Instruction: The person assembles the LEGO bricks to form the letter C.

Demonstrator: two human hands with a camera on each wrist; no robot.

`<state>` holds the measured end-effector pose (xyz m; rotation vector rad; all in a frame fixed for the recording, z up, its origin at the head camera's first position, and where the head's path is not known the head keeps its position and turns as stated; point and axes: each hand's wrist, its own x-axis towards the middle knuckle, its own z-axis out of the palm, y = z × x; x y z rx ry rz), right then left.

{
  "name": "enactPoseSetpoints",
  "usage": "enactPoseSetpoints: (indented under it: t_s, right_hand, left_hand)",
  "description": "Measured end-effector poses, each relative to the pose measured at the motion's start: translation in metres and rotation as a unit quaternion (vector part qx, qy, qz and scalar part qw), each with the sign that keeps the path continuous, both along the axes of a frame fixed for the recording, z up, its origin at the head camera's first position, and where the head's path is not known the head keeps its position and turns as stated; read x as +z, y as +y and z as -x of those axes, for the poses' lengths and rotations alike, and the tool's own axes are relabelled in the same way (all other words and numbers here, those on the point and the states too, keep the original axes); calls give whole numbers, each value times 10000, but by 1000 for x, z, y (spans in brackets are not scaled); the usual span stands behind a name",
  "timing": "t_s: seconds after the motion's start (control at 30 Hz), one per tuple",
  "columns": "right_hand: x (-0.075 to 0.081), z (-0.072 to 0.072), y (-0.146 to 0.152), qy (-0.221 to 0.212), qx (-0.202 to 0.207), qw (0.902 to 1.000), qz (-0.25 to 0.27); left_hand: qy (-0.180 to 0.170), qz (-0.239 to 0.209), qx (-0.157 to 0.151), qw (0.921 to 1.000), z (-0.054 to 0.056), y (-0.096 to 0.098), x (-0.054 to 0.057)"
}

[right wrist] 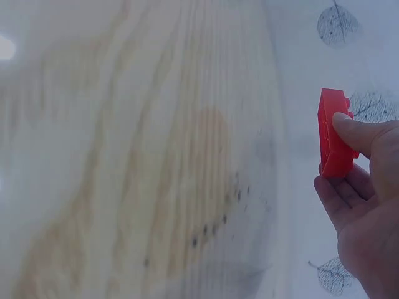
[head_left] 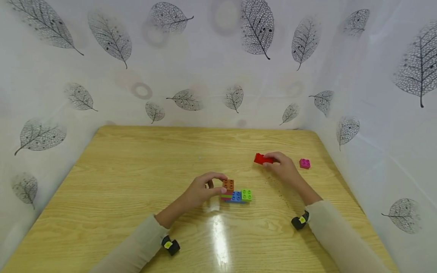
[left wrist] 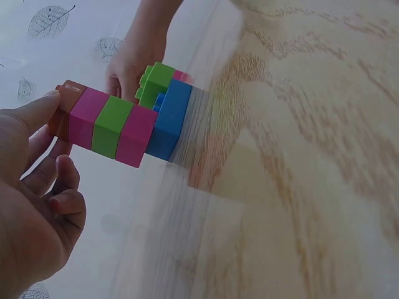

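Observation:
My left hand point(head_left: 201, 191) pinches the orange-brown toy brick point(head_left: 228, 184) at the top of a tower, thumb on the near side. Below it, in the left wrist view, come a pink brick point(left wrist: 87, 117), a green brick point(left wrist: 112, 128) and another pink brick point(left wrist: 135, 137). The tower stands on one end of a long blue brick point(left wrist: 169, 121); a lime green brick point(head_left: 246, 195) sits on the other end. Farther right and back, my right hand point(head_left: 285, 167) holds a red brick point(right wrist: 335, 140) between thumb and fingers, its hollow underside partly visible.
A small magenta brick point(head_left: 305, 163) lies on the wooden table point(head_left: 143, 163) to the right of my right hand. Leaf-patterned white cloth point(head_left: 205, 76) surrounds the table at the back and sides. Dark specks mark the wood near my right forearm.

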<state>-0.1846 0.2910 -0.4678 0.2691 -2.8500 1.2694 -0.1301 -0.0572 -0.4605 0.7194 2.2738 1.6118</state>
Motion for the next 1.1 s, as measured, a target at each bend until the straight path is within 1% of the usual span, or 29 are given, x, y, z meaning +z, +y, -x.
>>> enactPoseSetpoints:
  t_s: [0.27, 0.37, 0.5, 0.6, 0.7, 0.93, 1.1]
  right_hand:
    - [13, -13, -22, 444, 359, 9980, 265]
    - [18, -21, -29, 515, 450, 9971, 329]
    - [24, -34, -38, 690, 595, 9955, 254]
    - [26, -44, -44, 954, 732, 9926, 188]
    - [28, -52, -48, 1140, 849, 9896, 230]
    - [31, -70, -61, 1251, 1157, 9846, 384]
    - [30, -77, -69, 1389, 1371, 9793, 537]
  left_hand:
    - [-51, 3, 28, 10000, 0, 0, 0]
    - [-34, 3, 32, 10000, 0, 0, 0]
    - [-30, -5, 18, 10000, 1, 1, -1]
    - [-65, -33, 20, 10000, 1, 1, -1]
    - [-83, -51, 27, 9999, 1, 1, -2]
    - [-66, -59, 66, 9999, 1, 1, -3]
    - [-101, -42, 71, 9999, 1, 0, -3]
